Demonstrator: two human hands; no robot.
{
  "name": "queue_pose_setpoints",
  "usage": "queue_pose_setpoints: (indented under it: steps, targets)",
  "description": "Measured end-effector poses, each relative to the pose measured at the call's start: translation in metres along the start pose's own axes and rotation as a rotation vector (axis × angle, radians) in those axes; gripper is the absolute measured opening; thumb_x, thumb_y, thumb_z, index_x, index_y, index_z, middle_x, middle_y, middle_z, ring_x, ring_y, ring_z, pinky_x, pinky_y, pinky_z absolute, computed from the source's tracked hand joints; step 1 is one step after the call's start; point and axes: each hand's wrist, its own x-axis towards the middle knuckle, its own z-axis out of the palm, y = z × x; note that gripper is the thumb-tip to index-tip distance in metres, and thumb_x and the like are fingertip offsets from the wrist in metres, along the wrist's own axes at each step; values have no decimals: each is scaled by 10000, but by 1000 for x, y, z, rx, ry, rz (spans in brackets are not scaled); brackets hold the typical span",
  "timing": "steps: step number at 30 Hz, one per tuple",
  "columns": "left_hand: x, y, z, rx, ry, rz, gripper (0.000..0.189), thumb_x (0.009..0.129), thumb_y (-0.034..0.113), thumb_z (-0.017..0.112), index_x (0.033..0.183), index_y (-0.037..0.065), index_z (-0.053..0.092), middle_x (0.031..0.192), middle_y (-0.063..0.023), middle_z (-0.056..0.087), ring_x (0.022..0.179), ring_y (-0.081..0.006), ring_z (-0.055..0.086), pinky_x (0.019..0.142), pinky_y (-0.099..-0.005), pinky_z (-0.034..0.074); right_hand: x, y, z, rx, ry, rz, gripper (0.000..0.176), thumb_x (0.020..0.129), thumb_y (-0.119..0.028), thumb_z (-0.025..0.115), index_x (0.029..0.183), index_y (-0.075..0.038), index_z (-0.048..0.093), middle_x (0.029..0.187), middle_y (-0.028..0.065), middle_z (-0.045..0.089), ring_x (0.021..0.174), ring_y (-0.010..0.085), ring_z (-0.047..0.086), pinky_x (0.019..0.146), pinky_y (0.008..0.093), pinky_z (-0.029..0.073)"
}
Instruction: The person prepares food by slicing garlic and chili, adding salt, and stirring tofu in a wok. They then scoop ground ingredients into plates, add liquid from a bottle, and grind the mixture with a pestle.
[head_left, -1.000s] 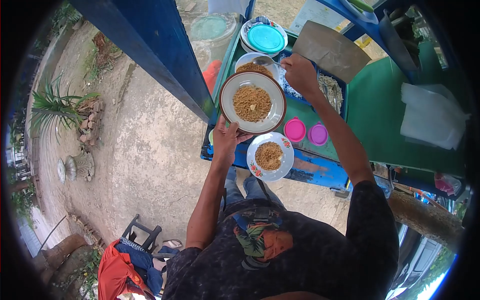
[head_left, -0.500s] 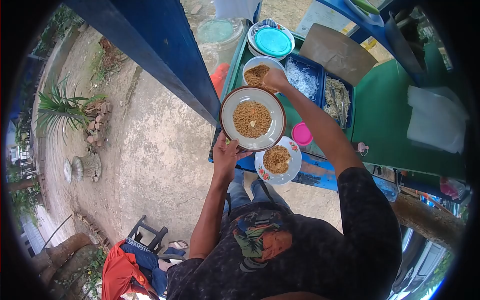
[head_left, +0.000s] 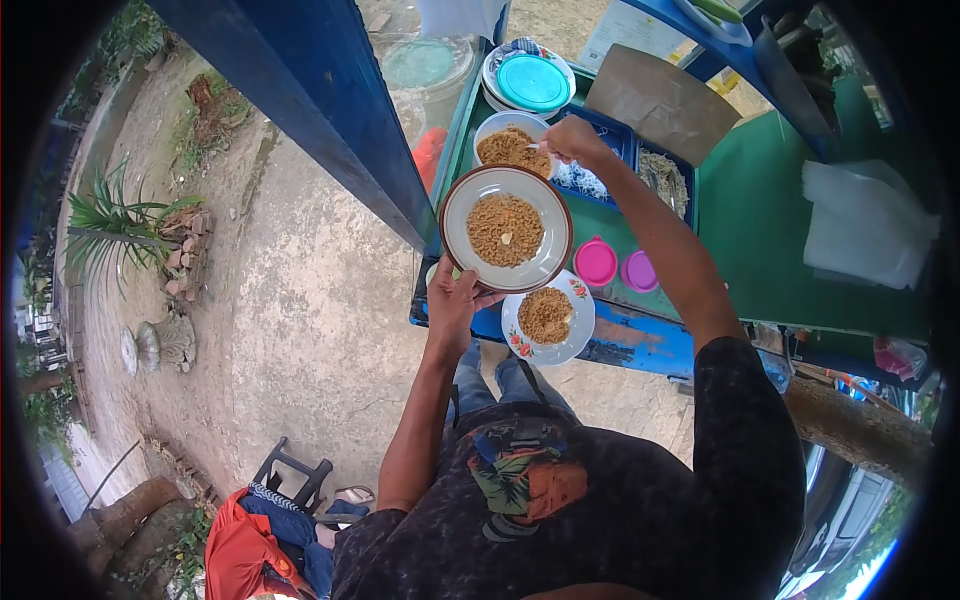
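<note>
My left hand [head_left: 455,298] grips the near edge of a brown-rimmed plate [head_left: 462,205], holding it roughly level. Brown crumbly food [head_left: 497,236] is heaped in its middle, with a small pale piece on top. Over a white bowl [head_left: 486,128] of similar brown crumbs, my right hand [head_left: 574,142] is closed on what looks like a spoon [head_left: 536,146]; only a short pale bit shows. A flowered plate [head_left: 577,343] with more brown crumbs sits just below the held plate, partly covered by it.
White noodles [head_left: 582,182] and yellowish noodles [head_left: 664,182] fill blue trays right of the bowl. A teal lid [head_left: 533,82] tops stacked plates. Pink [head_left: 596,262] and purple [head_left: 640,271] lids lie nearby. A blue post [head_left: 310,120] rises at left; a person in red [head_left: 250,550] sits behind.
My right hand has risen from inside the bowl to its right edge, showing the pale utensil. The purple lid has come into view beside the pink one. The left hand's plate stays nearly in place.
</note>
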Motion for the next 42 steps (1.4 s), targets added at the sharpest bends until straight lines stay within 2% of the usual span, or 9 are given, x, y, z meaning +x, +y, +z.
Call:
queue_pose_setpoints:
  steps: [6, 11, 15, 20, 24, 28, 34, 36, 42]
  targets:
    - [18, -5, 8, -15, -10, -13, 376, 1018, 68, 483, 1393, 37, 475, 1215, -160, 681, 988, -263, 744, 836, -400, 646, -89, -26, -43, 225, 122, 0, 188, 868, -249, 758, 890, -64, 786, 640, 70, 690, 585, 206, 682, 625, 360, 547]
    - [32, -6, 11, -13, -18, 9, 386, 1014, 71, 490, 1398, 44, 471, 1191, -159, 691, 989, -264, 746, 829, -399, 647, -147, -38, -22, -127, 578, -618, 122, 811, -89, 745, 894, -1, 757, 755, 145, 722, 688, 345, 700, 684, 439, 561]
    - [26, -2, 13, 21, -16, 9, 415, 1022, 74, 487, 1429, 25, 422, 1213, -195, 674, 993, -272, 744, 822, -396, 658, -118, -36, -25, -55, 662, -450, 132, 789, -68, 710, 902, -33, 768, 894, 162, 747, 770, 394, 695, 710, 471, 560]
    - [13, -2, -1, 28, -22, 6, 414, 1026, 77, 483, 1432, 22, 420, 1209, -196, 679, 1000, -280, 742, 837, -405, 651, -39, -44, 9, -199, 379, 64, 227, 785, -130, 682, 944, 11, 763, 1021, 229, 741, 967, 384, 724, 846, 484, 574]
    - [1, -3, -10, 69, 3, -5, 390, 1032, 83, 475, 1415, 24, 434, 1200, -195, 685, 992, -281, 745, 832, -406, 650, -13, -48, 44, -90, 315, 73, 315, 809, -192, 700, 976, 69, 753, 1011, 304, 715, 1021, 415, 712, 896, 454, 576]
    - [-1, -5, -17, 78, 1, -3, 349, 1043, 100, 470, 1383, 23, 452, 1202, -192, 684, 982, -275, 748, 812, -391, 654, 10, -40, 55, 88, 282, 178, 353, 770, -239, 728, 974, 46, 763, 1022, 269, 737, 995, 411, 721, 867, 455, 577]
    - [0, -3, -16, 65, -24, 23, 370, 1048, 106, 479, 1406, 21, 439, 1197, -186, 687, 982, -270, 749, 811, -385, 655, 4, -16, 32, 354, 68, 244, 166, 802, -113, 731, 858, 35, 778, 787, 202, 734, 655, 251, 728, 584, 376, 567]
    - [2, -2, -15, 54, -26, 20, 390, 1043, 100, 488, 1419, 16, 435, 1189, -182, 691, 983, -266, 749, 811, -385, 656, -1, -2, 25, 695, -21, 181, 128, 804, -85, 755, 847, 34, 780, 667, 125, 686, 508, 165, 626, 468, 324, 489]
    - [15, -3, -12, 32, -55, 2, 410, 1037, 87, 489, 1436, 14, 428, 1185, -187, 695, 981, -266, 751, 807, -387, 662, -87, -14, -26, 620, 79, -105, 134, 840, -119, 752, 847, 10, 785, 639, 57, 643, 484, 131, 558, 451, 304, 438]
